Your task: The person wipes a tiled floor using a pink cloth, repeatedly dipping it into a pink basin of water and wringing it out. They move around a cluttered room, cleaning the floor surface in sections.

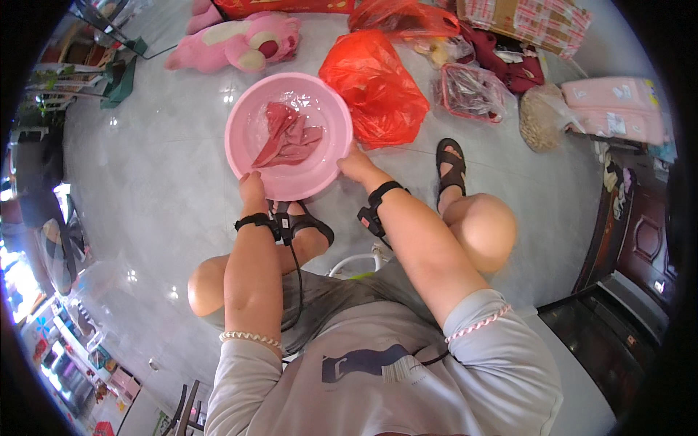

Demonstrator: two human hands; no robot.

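Observation:
A round pink plastic basin (235, 143) is before me, with a crumpled dark-pink cloth (289, 139) lying inside. Light glints off what looks like water around the cloth. My left hand (252, 188) grips the basin's rim at the near left, thumb on top. At the right side of the rim, my right hand (355, 162) holds on with its fingers partly hidden by the basin wall. Whether the basin rests on the floor or is raised cannot be told.
Beyond the basin lie a pink plush toy (240, 43) and a full red plastic bag (376, 90). Farther right are a plastic-wrapped tray (473, 92), a bag of peanuts (540, 117) and a taped cardboard box (523, 22). My sandalled feet stand on the grey tiled floor (158, 180).

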